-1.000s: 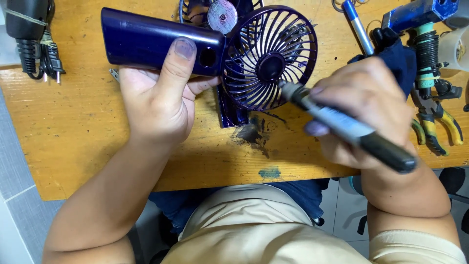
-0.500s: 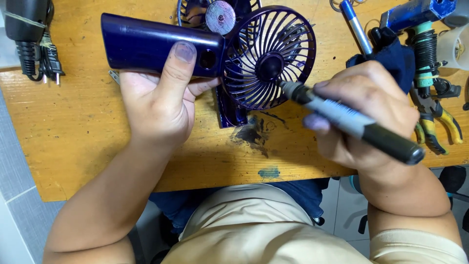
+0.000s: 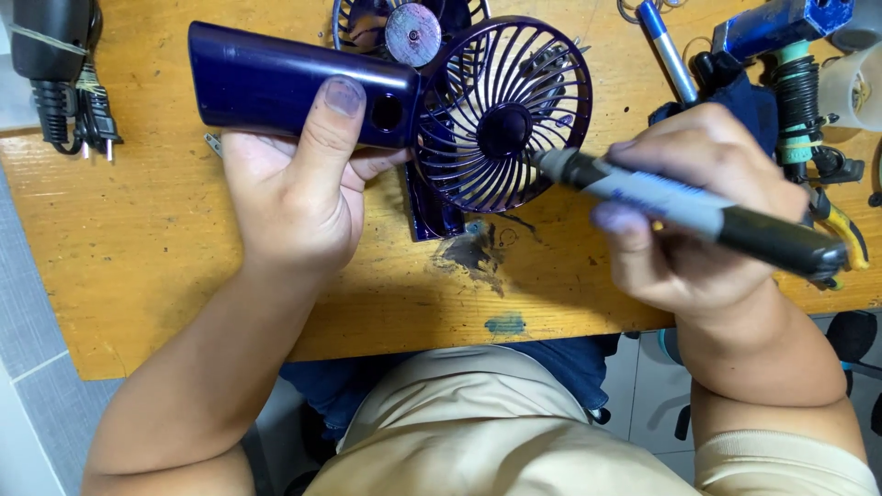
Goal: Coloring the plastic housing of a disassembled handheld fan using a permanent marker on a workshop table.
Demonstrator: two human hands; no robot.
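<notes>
Upper left of the frame: a black device with a coiled cord and plug (image 3: 81, 110) is laid at the edge of the wooden table (image 3: 165, 276), untouched.

Left of centre: the left hand (image 3: 294, 197) is closed around the dark blue handle (image 3: 294, 84) of a small handheld fan, fingers (image 3: 333, 119) clamped over the near face, the thumb side hidden beneath. The handle is held level above the table, upper centre of the frame.

Centre: the round fan grille (image 3: 503, 115) is seen face-on, thin ribs radiating from a hub. A second grille part (image 3: 409, 28) lies behind it. Dark stains (image 3: 478, 250) mark the table below.

Right: the right hand (image 3: 698, 220) is wrapped tight around a grey-and-black marker-like tool (image 3: 698, 209), its tip touching the grille near the hub.

Far right: pliers with yellow grips (image 3: 841, 230) and a blue tool (image 3: 781, 28) are lying by.

Judgement: the fan is probably light, hard plastic, smooth and somewhat slippery. The ribs look thin and likely to bend or snap, so the solid handle is judged the safer hold.
</notes>
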